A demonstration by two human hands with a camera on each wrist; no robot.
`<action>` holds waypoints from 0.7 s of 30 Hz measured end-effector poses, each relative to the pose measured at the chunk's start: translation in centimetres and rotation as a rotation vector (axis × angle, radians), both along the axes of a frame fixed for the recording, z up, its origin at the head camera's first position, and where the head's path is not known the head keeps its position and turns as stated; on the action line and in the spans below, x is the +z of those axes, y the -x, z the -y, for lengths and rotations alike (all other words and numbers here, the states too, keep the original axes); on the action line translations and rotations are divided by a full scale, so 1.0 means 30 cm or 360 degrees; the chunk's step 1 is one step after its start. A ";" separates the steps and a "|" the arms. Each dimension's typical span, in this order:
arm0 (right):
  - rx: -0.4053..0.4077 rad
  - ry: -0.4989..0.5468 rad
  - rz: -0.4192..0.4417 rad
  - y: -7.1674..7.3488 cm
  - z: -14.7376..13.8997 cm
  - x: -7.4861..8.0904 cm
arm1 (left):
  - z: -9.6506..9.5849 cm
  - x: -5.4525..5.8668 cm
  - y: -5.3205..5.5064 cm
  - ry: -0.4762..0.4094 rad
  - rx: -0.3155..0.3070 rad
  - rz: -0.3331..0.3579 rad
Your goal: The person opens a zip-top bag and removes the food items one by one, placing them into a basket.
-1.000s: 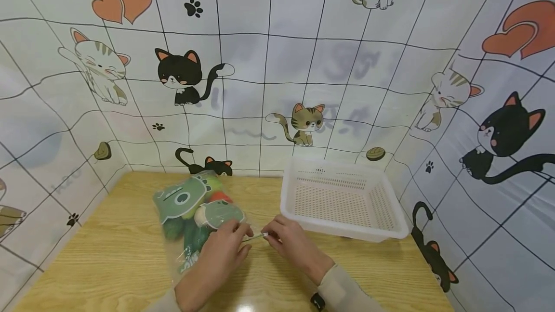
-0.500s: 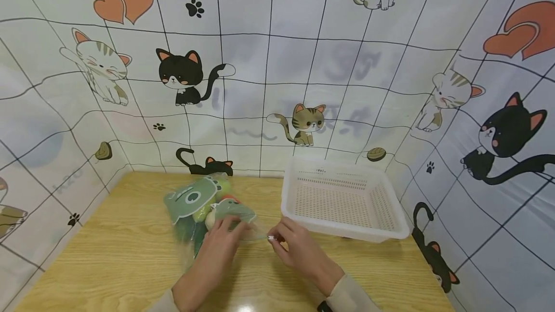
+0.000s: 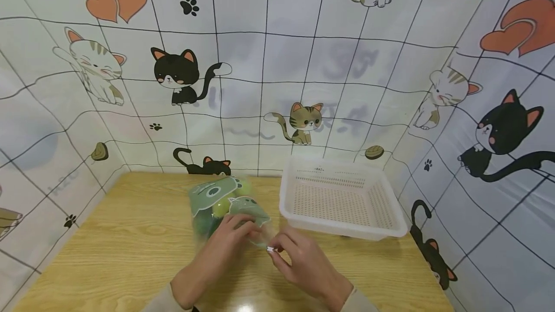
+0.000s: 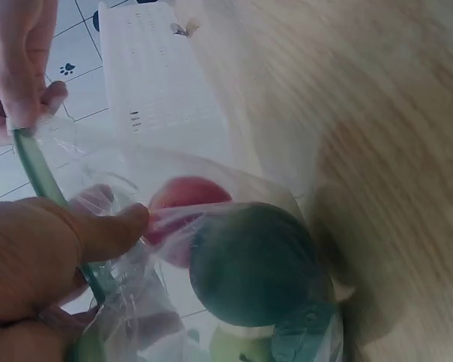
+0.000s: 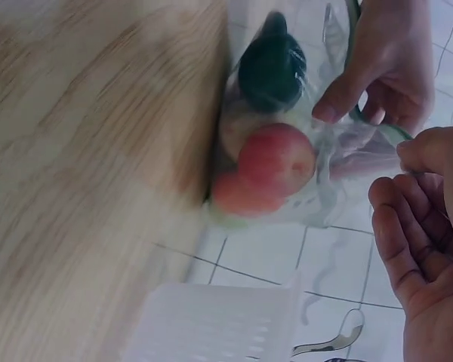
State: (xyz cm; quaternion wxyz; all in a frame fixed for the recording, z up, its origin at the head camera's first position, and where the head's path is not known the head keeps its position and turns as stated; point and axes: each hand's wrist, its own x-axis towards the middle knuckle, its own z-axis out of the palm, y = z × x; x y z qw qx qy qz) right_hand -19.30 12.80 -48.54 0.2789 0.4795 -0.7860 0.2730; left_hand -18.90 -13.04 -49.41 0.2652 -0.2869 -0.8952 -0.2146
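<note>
A clear zip bag [image 3: 212, 199] with green cat-face print stands slightly raised on the table, filled with play fruit and vegetables. Inside it I see a red fruit [image 5: 275, 162], a dark green round piece [image 4: 249, 264] and a light green one [image 4: 241, 345]. My left hand [image 3: 227, 242] grips the bag by its mouth, thumb on the plastic beside the green zip strip [image 4: 36, 166]. At the strip's end, my right hand [image 3: 303, 266] pinches the small white slider [image 3: 270, 249] between thumb and forefinger. Its other fingers are loosely curled.
A white perforated basket [image 3: 342, 230] stands at the back right of the wooden table [image 3: 130, 235], just beyond my right hand. Cat-printed cloth [image 3: 243, 52] hangs behind and on both sides.
Both hands have drawn the bag rightward across the table, and it now sits more bunched up. My right hand has shifted slightly right and nearer to me, still pinching the slider.
</note>
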 end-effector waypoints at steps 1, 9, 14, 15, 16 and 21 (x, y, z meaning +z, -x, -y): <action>-0.0005 -0.0001 0.0018 -0.004 0.000 0.005 | 0.000 0.002 0.003 0.0003 -0.0025 -0.0015; 0.0016 0.0121 0.0329 0.006 -0.001 0.022 | -0.005 0.054 -0.035 -0.0060 -0.0178 -0.0011; 0.0004 0.0179 0.0435 0.022 0.002 0.019 | -0.033 0.092 -0.071 -0.0153 -0.0162 0.0062; 0.0000 0.0189 0.0454 0.025 0.003 0.018 | -0.040 0.097 -0.075 -0.0178 -0.0160 0.0071; -0.0004 0.0201 0.0482 0.028 0.004 0.018 | -0.048 0.101 -0.078 -0.0198 -0.0144 0.0075; -0.0010 0.0277 0.0602 0.035 0.014 0.015 | -0.079 0.108 -0.081 -0.0215 -0.0012 -0.0019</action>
